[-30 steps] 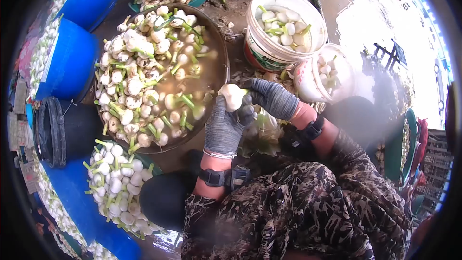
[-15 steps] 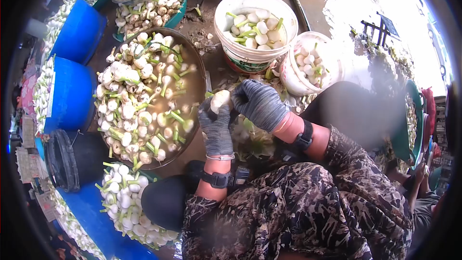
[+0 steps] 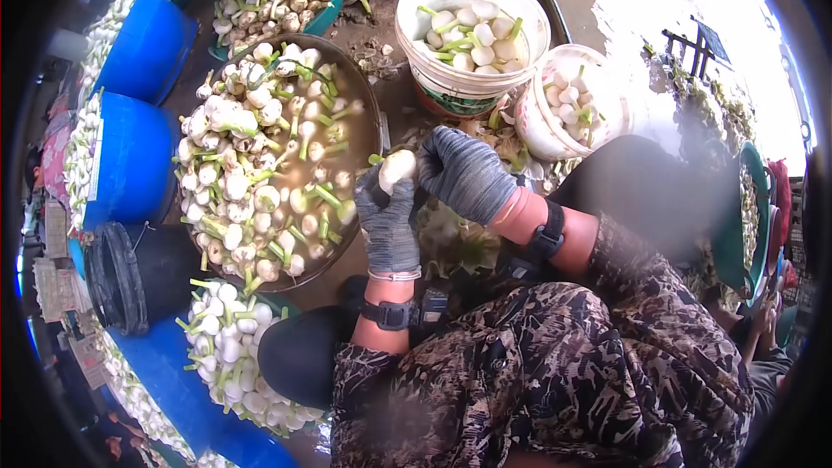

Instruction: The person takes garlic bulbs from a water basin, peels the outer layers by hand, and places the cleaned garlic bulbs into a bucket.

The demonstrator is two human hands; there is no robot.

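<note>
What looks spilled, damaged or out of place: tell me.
Pale, papery scraps lie loose on the wet brown ground between the wide round basin and large white plastic bucket, apparently dropped there. The basin's water looks murky brown. Nothing looks plainly broken.

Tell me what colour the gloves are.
Streaky grey, clearest on the right glove, head view.
</note>
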